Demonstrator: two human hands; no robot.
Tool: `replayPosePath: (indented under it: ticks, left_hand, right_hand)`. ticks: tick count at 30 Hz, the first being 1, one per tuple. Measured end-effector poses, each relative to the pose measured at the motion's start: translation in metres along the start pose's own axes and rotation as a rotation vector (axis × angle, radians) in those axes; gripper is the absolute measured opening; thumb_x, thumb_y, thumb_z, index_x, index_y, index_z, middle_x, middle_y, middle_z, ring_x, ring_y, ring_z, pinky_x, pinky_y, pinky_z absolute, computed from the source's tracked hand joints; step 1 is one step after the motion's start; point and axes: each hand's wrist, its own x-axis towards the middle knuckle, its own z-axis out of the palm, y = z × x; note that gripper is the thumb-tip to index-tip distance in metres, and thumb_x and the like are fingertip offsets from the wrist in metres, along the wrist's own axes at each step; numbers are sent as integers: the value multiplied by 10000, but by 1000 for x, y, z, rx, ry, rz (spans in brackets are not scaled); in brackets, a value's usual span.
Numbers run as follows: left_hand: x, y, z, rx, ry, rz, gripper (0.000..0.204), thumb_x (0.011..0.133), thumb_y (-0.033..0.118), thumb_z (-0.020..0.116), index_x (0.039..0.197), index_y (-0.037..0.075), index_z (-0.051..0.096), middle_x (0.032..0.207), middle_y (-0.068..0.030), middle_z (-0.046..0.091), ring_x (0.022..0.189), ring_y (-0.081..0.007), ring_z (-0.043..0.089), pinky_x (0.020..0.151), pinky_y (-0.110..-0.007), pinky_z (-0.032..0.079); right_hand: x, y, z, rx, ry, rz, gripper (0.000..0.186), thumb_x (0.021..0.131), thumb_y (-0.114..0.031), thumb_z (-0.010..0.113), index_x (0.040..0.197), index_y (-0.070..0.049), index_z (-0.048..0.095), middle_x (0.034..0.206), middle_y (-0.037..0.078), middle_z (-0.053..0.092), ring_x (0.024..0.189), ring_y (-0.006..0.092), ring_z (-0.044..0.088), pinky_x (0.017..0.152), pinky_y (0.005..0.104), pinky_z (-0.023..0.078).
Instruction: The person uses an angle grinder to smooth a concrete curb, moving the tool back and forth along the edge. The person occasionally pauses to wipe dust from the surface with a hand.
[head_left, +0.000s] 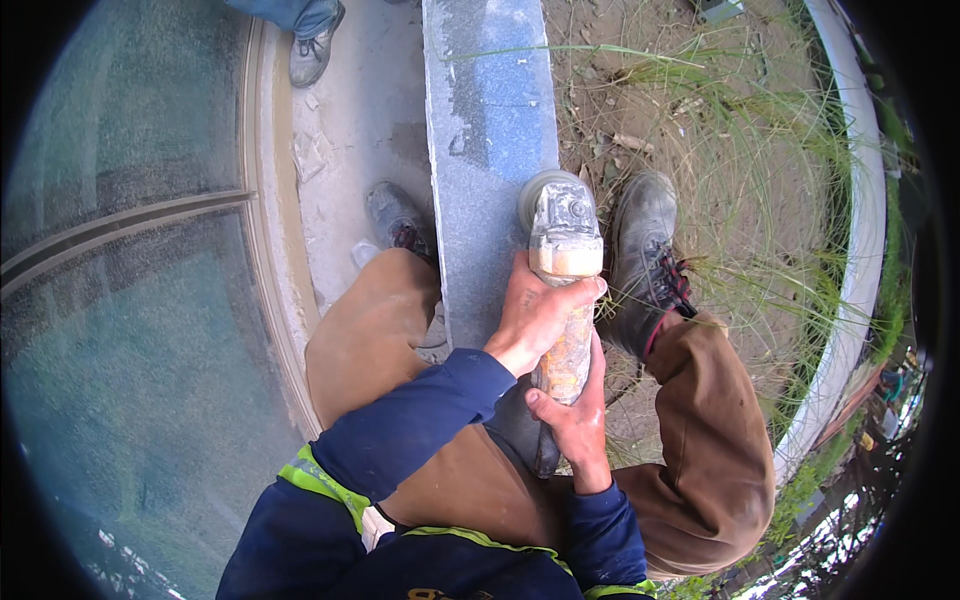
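Observation:
Both my hands hold a dusty angle grinder (pixel 566 262) with a worn, orange-stained body. My left hand (pixel 532 312) is wrapped round it just behind its head, thumb across the top. Further back, my right hand (pixel 582 428) grips the rear of the body. The grinder's round disc end lies at the right edge of a long grey stone slab (pixel 478 215), overlapping it; whether the disc touches the stone I cannot tell. A bluish patch marks the slab's far part. My legs straddle the slab's near end.
To the left stands a large framed glass panel (pixel 130 330) beside a dusty pale floor strip (pixel 350 130). Another person's shoe (pixel 312 55) is at the far left. Grass and bare soil (pixel 720 150) lie to the right, bounded by a curved pale kerb (pixel 862 200). My right shoe (pixel 645 235) is close to the grinder.

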Motion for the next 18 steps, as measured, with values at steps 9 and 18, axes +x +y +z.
replayPosePath:
  ticks: [9, 18]
  left_hand:
    - [2, 10, -9, -31, -31, 18, 438, 811, 91, 796, 1180, 30, 570, 1025, -57, 657, 887, -157, 649, 797, -335, 543]
    - [12, -4, 1, -13, -93, -13, 648, 758, 171, 851, 1235, -18, 454, 1058, -123, 638, 928, -205, 655, 825, -376, 554]
  right_hand:
    - [8, -3, 8, -196, 40, 48, 983, 728, -61, 812, 1545, -3, 269, 1370, 162, 547, 1266, 238, 542, 1083, 387, 435]
    - [4, 0, 4, -149, 132, 56, 975, 737, -74, 816, 1541, -10, 269, 1348, 157, 550, 1234, 240, 558, 1060, 390, 455]
